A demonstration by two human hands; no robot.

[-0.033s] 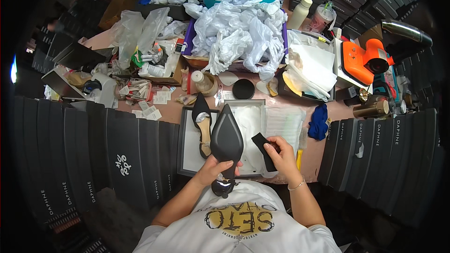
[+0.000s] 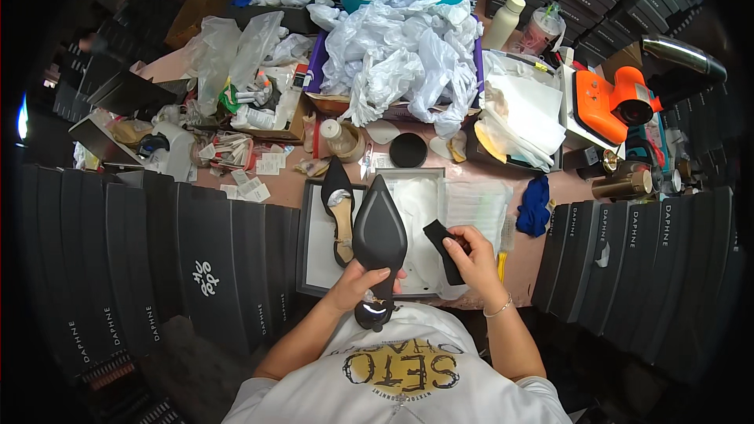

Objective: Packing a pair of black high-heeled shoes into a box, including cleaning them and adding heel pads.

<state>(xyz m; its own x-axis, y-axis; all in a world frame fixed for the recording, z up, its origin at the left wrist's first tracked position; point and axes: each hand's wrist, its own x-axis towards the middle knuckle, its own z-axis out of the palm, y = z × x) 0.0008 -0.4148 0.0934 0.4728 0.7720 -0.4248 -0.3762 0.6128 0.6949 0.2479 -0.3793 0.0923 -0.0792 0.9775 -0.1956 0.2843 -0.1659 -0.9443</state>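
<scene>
My left hand [image 2: 363, 286] is closed round the narrow waist of a black pointed-toe heeled shoe [image 2: 380, 228]. Its dark sole faces up, the toe points away from me, and the glossy heel end lies close to my shirt. In my right hand [image 2: 473, 261], fingers and thumb pinch a flat black rectangular pad [image 2: 444, 250], apart from the shoe; its exact kind is unclear. The matching black shoe [image 2: 338, 208] rests insole up, with clear wrapping inside, at the left of an open grey shoebox [image 2: 311, 293]. White paper [image 2: 416, 204] lines the right part.
Crumpled white tissue [image 2: 400, 55] fills a purple-edged box behind. Upright black shoeboxes [image 2: 212, 259] flank me on the left, more [image 2: 644, 259] on the right. Right of the work spot lie a blue cloth [image 2: 534, 206] and an orange device [image 2: 613, 102]. A round black lid [image 2: 408, 150] sits ahead.
</scene>
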